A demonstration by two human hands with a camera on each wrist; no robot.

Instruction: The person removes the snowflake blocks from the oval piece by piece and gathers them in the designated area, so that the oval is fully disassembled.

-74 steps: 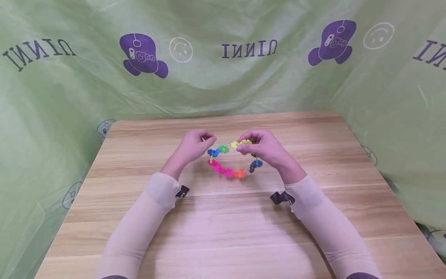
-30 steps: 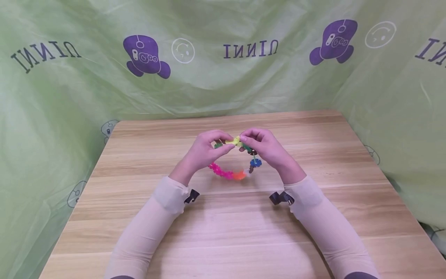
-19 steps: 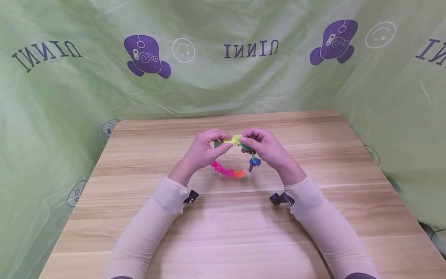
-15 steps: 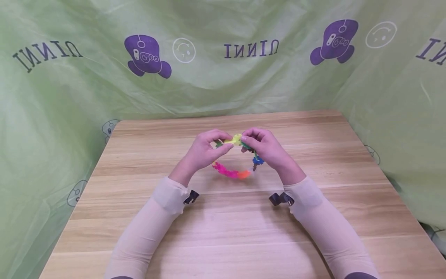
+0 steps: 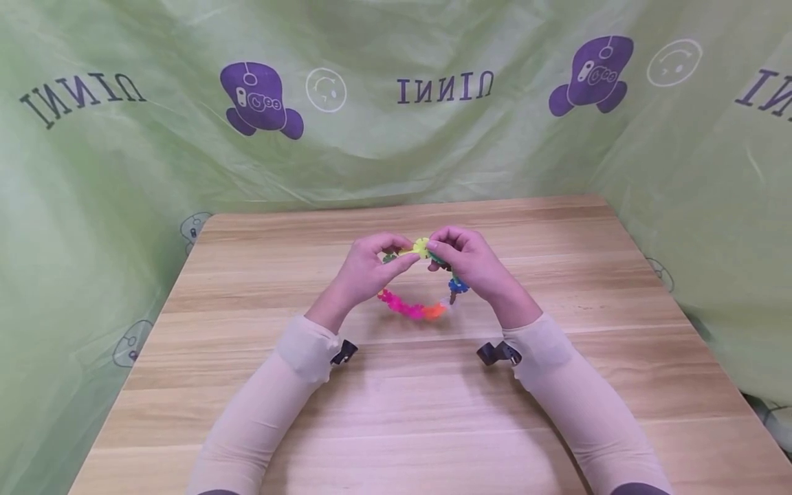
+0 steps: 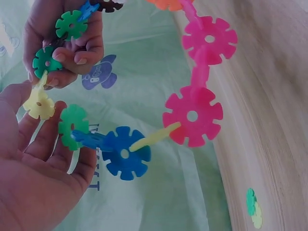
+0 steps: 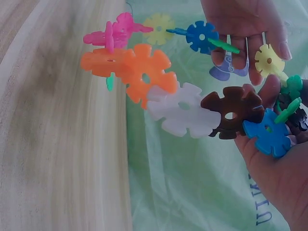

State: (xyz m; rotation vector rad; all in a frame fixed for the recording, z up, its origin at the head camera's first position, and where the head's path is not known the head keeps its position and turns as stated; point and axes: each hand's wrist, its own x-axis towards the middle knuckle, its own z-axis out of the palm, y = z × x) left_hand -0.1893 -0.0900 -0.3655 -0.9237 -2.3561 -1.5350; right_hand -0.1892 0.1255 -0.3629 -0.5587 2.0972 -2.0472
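A loop-like chain of slotted plastic snowflake discs (image 5: 406, 309) hangs between both hands above the table. Thumb and fingers of my left hand (image 5: 366, 268) pinch a yellow disc (image 6: 39, 105) at the far side of the chain. My right hand (image 5: 468, 261) grips the neighbouring green disc (image 6: 47, 61), with dark and blue discs tucked by its palm. A light green disc (image 6: 73, 126) at the chain's other end hangs against my left fingers, beside the yellow one. Pink, orange, clear white (image 7: 184, 109) and brown discs (image 7: 234, 113) make up the low front part.
Below lies a wood-grain table (image 5: 396, 412). A small green and yellow piece (image 6: 254, 208) shows against the table in the left wrist view. Green printed curtains (image 5: 396, 151) hang behind and at both sides. Each wrist carries a black camera mount (image 5: 500, 353).
My left hand has come right from beside the chain's light green end and now pinches the yellow disc. My right hand stays almost in place. The hanging front discs swing slightly.
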